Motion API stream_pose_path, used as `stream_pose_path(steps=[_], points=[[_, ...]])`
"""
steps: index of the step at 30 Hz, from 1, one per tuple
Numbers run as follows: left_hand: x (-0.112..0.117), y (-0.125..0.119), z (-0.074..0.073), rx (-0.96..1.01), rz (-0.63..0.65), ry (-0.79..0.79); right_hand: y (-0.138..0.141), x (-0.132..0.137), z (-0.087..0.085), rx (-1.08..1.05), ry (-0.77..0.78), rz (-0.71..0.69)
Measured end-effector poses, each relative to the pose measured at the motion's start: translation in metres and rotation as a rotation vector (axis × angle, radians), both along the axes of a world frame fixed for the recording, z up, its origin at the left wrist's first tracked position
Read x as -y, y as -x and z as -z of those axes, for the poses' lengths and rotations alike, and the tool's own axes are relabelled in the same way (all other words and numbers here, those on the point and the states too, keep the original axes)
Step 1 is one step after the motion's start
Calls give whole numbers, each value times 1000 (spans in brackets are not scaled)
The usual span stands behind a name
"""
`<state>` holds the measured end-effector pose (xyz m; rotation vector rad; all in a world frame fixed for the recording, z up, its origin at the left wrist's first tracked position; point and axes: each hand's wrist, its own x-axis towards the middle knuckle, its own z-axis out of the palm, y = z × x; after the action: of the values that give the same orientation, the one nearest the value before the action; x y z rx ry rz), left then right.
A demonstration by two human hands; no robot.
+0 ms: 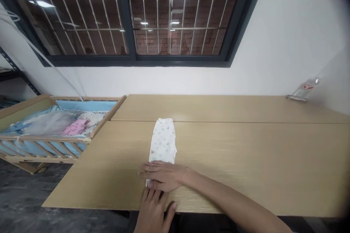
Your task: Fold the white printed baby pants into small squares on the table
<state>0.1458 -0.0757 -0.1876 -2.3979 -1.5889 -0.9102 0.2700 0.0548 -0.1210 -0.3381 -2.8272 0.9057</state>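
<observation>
A folded white piece of baby clothing (163,140) with a small pale print lies flat and lengthwise on the wooden table (246,160). My right hand (166,175) rests across its near part, palm down, fingers stretched to the left. Below it, my left hand (153,209) reaches up from the table's front edge with its fingers laid flat at the cloth's near end. The fingertips of my left hand touch or sit just under the right hand. The cloth beneath the right hand is partly hidden.
At the left stands a wooden crib (90,140) with blue lining, holding a pink cloth (76,126) and pale bedding. A clear plastic bottle (304,89) leans at the far right corner of the table. Behind is a barred window (132,25).
</observation>
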Motion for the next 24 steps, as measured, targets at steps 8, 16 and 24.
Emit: stream_pose_path(steps=[8, 16, 24], points=[[-3, 6, 5, -222, 29, -148, -11, -45, 21, 62, -100, 116], [-8, 4, 4, -265, 36, -178, -14, -155, 31, 173, -203, 379], [-9, 9, 9, -283, 32, -177, -15, -213, 42, 149, -247, 471]])
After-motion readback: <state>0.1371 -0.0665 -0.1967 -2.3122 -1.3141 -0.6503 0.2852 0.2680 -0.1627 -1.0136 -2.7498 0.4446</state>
